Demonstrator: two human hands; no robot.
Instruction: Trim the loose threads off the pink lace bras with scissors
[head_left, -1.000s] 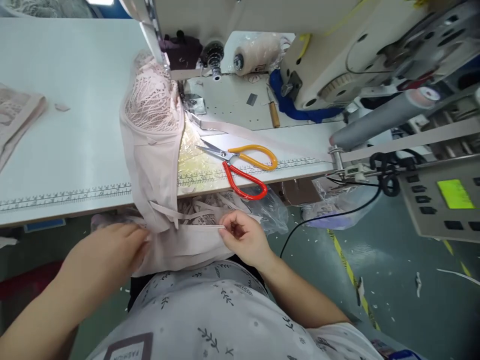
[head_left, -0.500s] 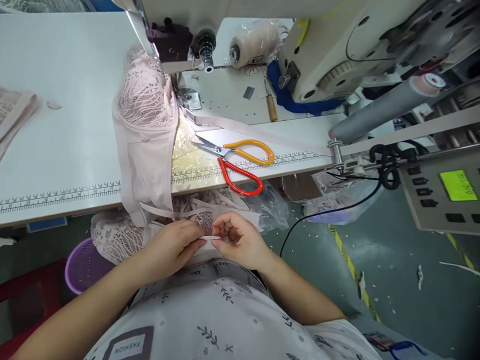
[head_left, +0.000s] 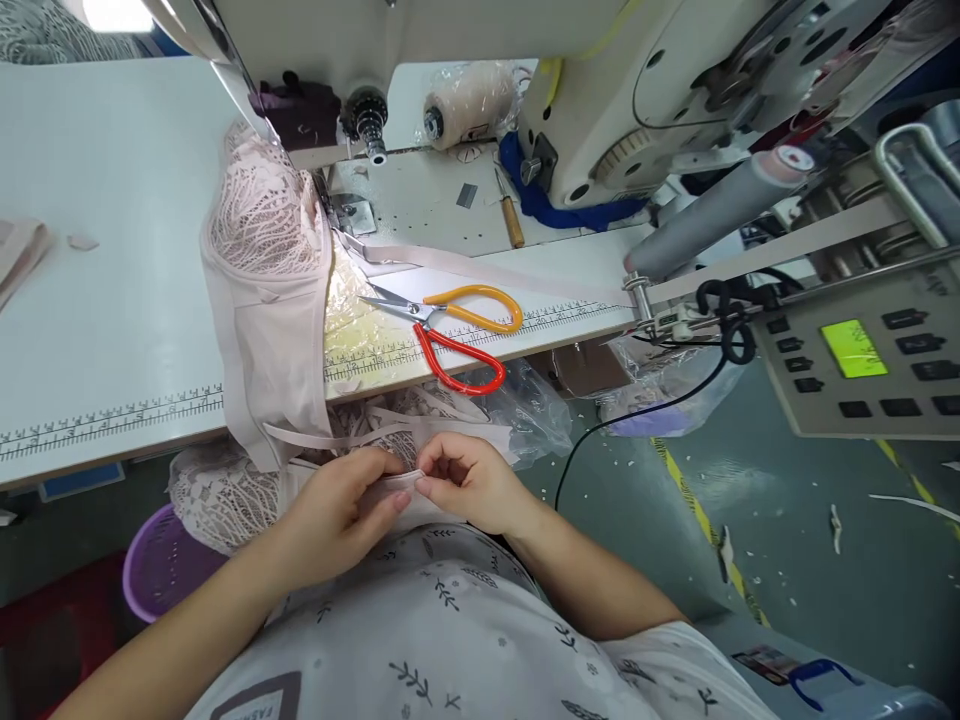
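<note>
A pale pink lace bra [head_left: 262, 270] hangs over the front edge of the white sewing table [head_left: 112, 300], its upper end under the sewing machine's needle area [head_left: 352, 205]. Its thin pink strap [head_left: 397, 478] runs down to my lap. My left hand [head_left: 337, 515] and my right hand [head_left: 469, 480] meet there, fingertips together, both pinching the strap's end. Scissors with one orange and one red handle [head_left: 450, 335] lie on the table just above my right hand.
The cream sewing machine [head_left: 600, 90] fills the top. A pink elastic tape [head_left: 487, 272] runs right to a roller guide [head_left: 649, 295]. A control panel with a green screen [head_left: 855, 365] is at right. A purple basket [head_left: 154, 560] and lace pieces sit below the table.
My left hand came in from the left along the fabric and joined my right hand on the strap. The view shifted slightly right and down.
</note>
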